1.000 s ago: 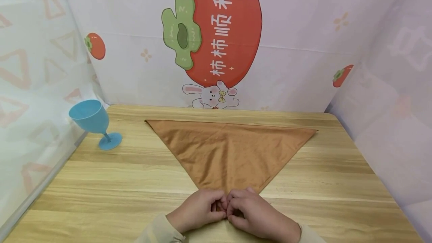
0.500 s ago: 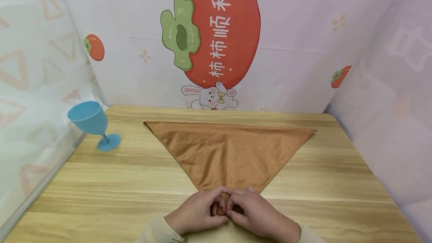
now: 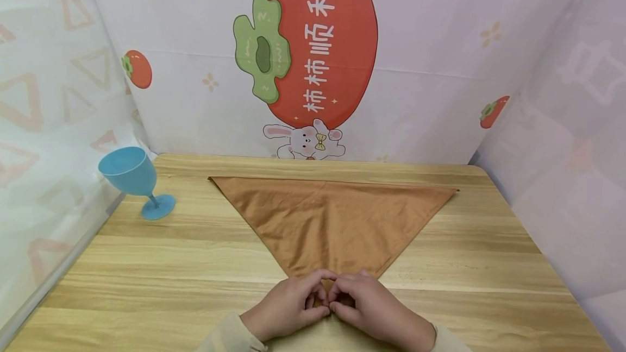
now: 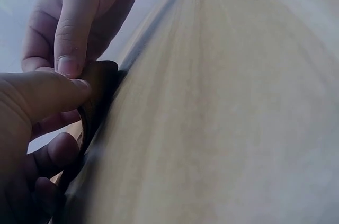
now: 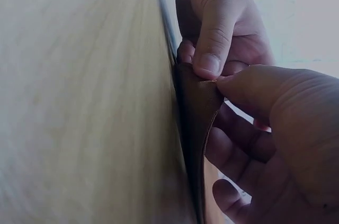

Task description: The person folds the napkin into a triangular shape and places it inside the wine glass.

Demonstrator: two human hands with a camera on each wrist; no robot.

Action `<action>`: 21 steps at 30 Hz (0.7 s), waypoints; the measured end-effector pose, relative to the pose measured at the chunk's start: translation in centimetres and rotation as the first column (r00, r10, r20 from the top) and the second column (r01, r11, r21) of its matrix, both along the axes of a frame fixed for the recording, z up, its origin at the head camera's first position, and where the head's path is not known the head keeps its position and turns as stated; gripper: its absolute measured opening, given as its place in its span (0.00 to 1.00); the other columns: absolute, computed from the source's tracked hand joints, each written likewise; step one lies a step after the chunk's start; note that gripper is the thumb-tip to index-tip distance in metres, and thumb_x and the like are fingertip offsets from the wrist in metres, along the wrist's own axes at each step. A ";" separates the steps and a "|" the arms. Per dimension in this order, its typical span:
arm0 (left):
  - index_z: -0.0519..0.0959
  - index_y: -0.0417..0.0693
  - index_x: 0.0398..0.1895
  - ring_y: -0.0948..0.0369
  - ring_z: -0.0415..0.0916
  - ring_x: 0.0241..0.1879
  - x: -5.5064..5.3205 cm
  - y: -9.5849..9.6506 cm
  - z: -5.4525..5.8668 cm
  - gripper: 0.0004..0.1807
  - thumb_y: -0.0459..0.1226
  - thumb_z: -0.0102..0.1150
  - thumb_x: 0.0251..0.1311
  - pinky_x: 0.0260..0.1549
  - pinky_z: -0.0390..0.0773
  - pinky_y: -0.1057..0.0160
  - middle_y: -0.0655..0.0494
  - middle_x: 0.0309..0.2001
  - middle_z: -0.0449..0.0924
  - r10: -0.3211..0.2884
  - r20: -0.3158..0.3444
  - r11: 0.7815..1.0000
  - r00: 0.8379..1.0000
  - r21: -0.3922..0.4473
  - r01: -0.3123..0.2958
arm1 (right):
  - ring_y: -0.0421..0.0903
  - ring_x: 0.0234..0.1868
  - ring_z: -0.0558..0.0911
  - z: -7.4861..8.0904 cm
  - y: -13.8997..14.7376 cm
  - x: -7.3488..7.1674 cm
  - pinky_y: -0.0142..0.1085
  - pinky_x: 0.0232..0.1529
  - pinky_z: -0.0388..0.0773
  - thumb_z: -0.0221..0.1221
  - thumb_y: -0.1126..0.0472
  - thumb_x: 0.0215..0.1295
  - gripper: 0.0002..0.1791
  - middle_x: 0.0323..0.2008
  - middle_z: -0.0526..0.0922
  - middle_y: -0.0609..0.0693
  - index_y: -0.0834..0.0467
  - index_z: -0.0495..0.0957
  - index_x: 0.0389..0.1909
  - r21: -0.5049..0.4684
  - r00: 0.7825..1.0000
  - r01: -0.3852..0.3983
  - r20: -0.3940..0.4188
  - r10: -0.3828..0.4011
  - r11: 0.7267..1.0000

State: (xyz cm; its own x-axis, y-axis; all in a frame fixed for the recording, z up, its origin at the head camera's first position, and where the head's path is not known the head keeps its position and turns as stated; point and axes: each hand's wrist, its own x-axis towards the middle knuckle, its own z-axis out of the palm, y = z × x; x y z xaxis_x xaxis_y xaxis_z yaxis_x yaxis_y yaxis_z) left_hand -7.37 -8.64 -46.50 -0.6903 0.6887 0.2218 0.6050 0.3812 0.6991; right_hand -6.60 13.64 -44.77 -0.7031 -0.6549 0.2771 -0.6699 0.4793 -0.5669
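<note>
A brown cloth (image 3: 332,221) lies folded into a triangle on the wooden table (image 3: 146,265), long edge at the back and point towards me. My left hand (image 3: 315,295) and right hand (image 3: 342,296) meet at that near point, knuckles almost touching. Each pinches the cloth tip between thumb and forefinger. In the left wrist view my left hand (image 4: 42,97) holds the dark cloth edge (image 4: 100,89), raised slightly off the wood. The right wrist view shows my right hand (image 5: 265,107) on the cloth tip (image 5: 198,107), opposite the other hand's fingers (image 5: 212,38).
A blue plastic goblet (image 3: 134,175) stands at the back left of the table, close to the left wall. Printed fabric walls (image 3: 318,58) enclose the table at the back and on both sides. Bare wood lies left and right of the cloth.
Both hands stay at the cloth's near point. Their fingertips have crept slightly forward and drawn closer over the tip. The cloth and goblet have not moved.
</note>
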 end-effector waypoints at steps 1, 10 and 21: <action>0.70 0.61 0.63 0.82 0.65 0.22 0.0 0.0 0.0 0.24 0.38 0.65 0.66 0.23 0.70 0.79 0.73 0.32 0.79 0.002 0.005 1.000 1.000 0.000 -0.002 | 0.24 0.27 0.72 0.0 0.0 0.0 0.27 0.37 0.62 0.69 0.58 0.62 0.08 0.31 0.78 0.28 0.45 0.79 0.34 -0.012 1.000 0.001 -0.001 -0.001 1.000; 0.75 0.61 0.39 0.80 0.65 0.23 0.0 -0.1 -0.4 0.08 0.41 0.66 0.65 0.22 0.69 0.78 0.74 0.26 0.72 0.014 0.014 1.000 1.000 0.027 -0.015 | 0.21 0.27 0.71 -0.2 0.3 -0.2 0.27 0.37 0.62 0.71 0.57 0.60 0.06 0.28 0.80 0.25 0.44 0.84 0.32 -0.054 1.000 -0.007 -0.011 0.007 0.998; 0.83 0.55 0.35 0.79 0.67 0.24 0.0 0.0 -0.1 0.02 0.39 0.66 0.65 0.24 0.72 0.76 0.73 0.28 0.76 0.019 0.090 0.999 0.996 0.046 -0.024 | 0.30 0.28 0.67 0.1 0.5 -0.1 0.29 0.34 0.62 0.72 0.57 0.60 0.12 0.25 0.76 0.25 0.38 0.77 0.31 -0.013 0.989 0.075 0.129 -0.073 0.997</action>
State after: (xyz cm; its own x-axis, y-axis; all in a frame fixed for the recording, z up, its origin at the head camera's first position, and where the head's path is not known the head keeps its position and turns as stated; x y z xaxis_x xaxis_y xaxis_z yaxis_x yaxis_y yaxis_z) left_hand -7.41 -8.68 -46.57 -0.7234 0.6638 0.1901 0.5310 0.3588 0.7676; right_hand -6.65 14.19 -44.62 -0.7799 -0.5957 0.1920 -0.5539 0.5141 -0.6549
